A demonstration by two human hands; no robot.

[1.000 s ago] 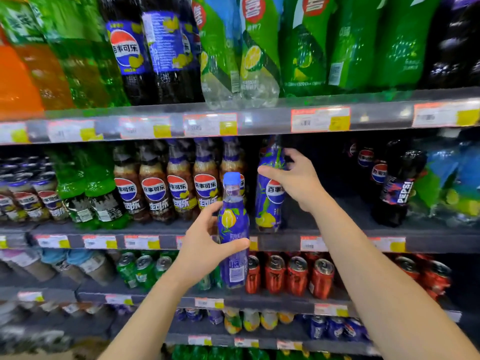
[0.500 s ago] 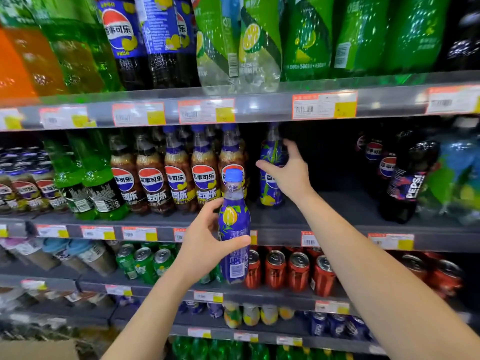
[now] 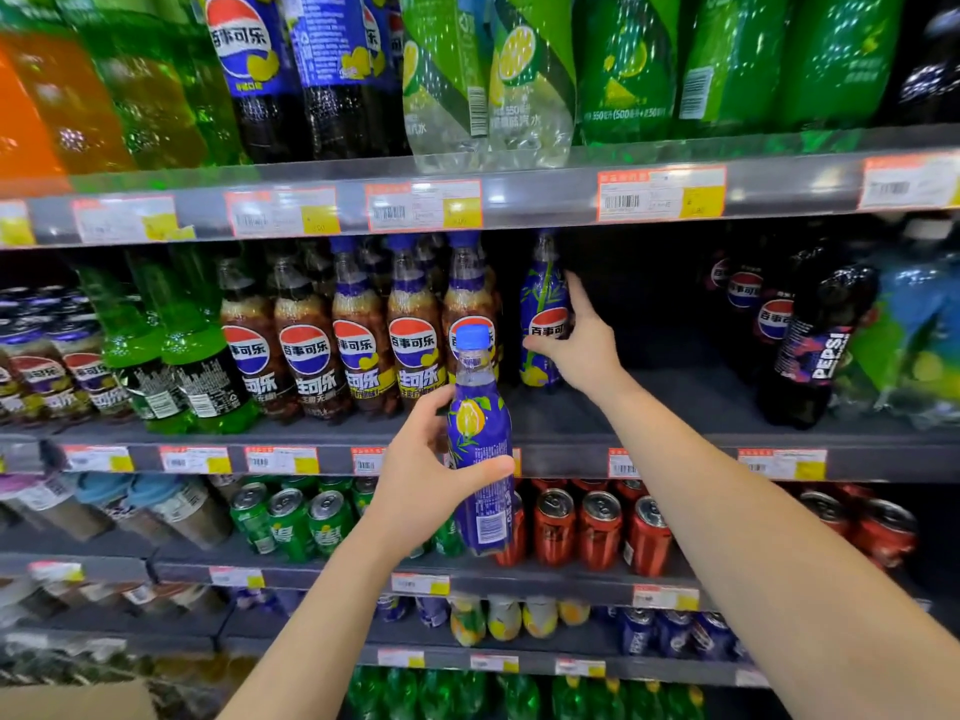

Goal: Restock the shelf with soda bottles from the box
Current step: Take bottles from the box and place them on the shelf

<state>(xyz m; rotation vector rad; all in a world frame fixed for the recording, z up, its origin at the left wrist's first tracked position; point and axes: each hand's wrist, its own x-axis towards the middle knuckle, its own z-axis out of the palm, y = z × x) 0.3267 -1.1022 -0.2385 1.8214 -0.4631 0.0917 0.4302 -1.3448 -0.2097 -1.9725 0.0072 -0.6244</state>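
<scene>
My left hand point(image 3: 426, 475) grips a blue-wrapped soda bottle point(image 3: 480, 449) with a blue cap, upright in front of the middle shelf's edge point(image 3: 561, 452). Deep on that shelf stands a second blue bottle point(image 3: 543, 324), and my right hand point(image 3: 576, 340) holds it, fingers on its side and thumb across its label. To that bottle's right the shelf is a dark gap. A corner of the cardboard box point(image 3: 78, 701) shows at the bottom left.
Brown cola bottles point(image 3: 358, 350) and green bottles point(image 3: 171, 366) fill the middle shelf's left side; dark Pepsi bottles point(image 3: 815, 345) stand at the right. Large bottles crowd the upper shelf point(image 3: 519, 194). Red cans point(image 3: 597, 532) and green cans point(image 3: 291, 522) line the shelf below.
My right hand has pushed its bottle from the shelf's front edge back into the shelf. The left hand and its bottle have stayed about where they were.
</scene>
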